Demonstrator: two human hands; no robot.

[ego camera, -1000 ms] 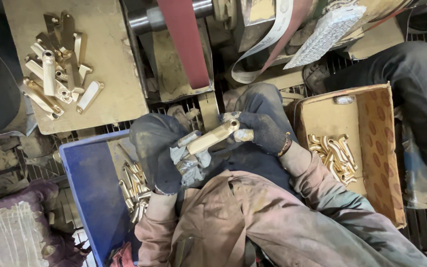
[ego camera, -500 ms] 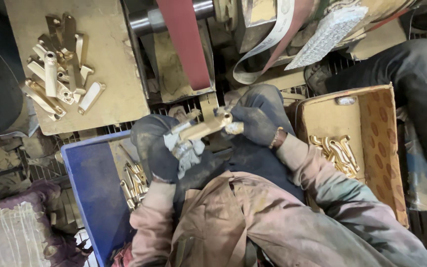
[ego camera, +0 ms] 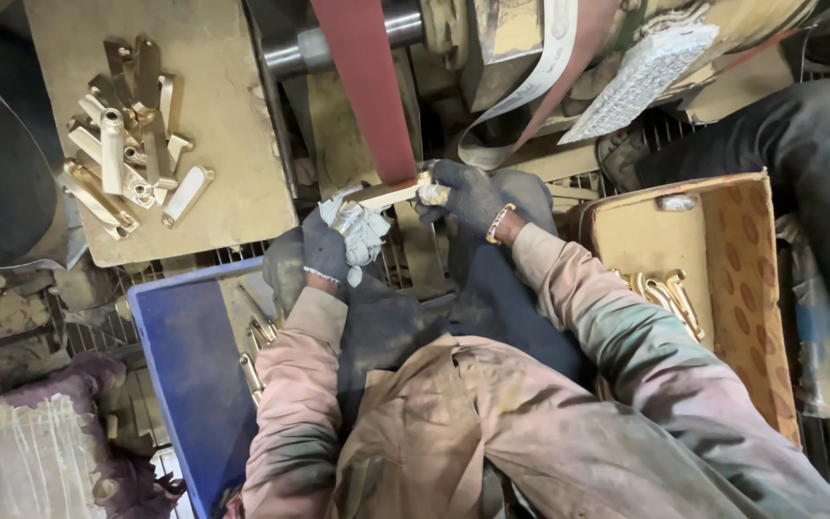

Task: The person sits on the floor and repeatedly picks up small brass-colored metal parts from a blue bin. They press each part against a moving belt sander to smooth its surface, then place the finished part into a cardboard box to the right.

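Brass bar, centre frame, long axis running left-right against the red belt. Right hand is clamped on its right end; left hand, lower left, grips the other end through a rag.

Brown cardboard box at right, open, seemingly spotted inside.

We see only part of the brass piece: the left hand, the white rag and the right hand cover its ends. The red sanding belt runs out of frame at the top. The blue crate is partly hidden by our left sleeve, and its contents are too dim to identify.
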